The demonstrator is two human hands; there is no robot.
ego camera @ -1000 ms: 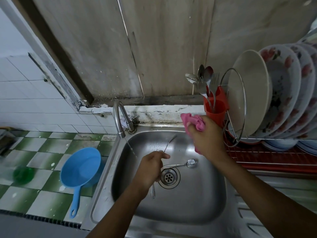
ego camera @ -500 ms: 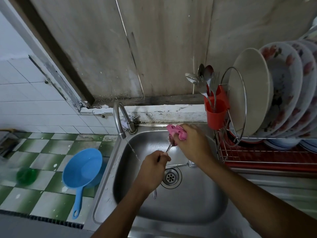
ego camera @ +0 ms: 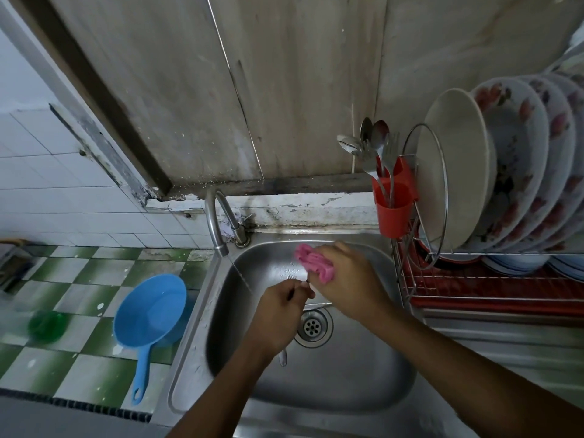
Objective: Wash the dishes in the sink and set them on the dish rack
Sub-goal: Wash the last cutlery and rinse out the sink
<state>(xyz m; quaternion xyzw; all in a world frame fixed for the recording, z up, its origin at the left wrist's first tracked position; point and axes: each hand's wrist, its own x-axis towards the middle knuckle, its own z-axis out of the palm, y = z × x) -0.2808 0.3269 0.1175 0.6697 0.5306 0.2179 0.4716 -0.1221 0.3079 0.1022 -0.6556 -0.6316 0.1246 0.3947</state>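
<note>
Slipping looks like the main risk in the head view. The wet fork (ego camera: 293, 276) is gripped at mid-handle by the left hand (ego camera: 278, 314), fingers curled round it. A hard wipe from the pink cloth (ego camera: 313, 262), bunched in the closed right hand (ego camera: 346, 281), could knock it into the sink (ego camera: 347, 380). The faucet (ego camera: 215, 222) stream may splash off the tines. The fork sits at frame centre, its tines just left of the right hand and its handle end below the left hand.

Single head-worn camera, close, looking steeply down onto the sink (ego camera: 363, 390)
</note>
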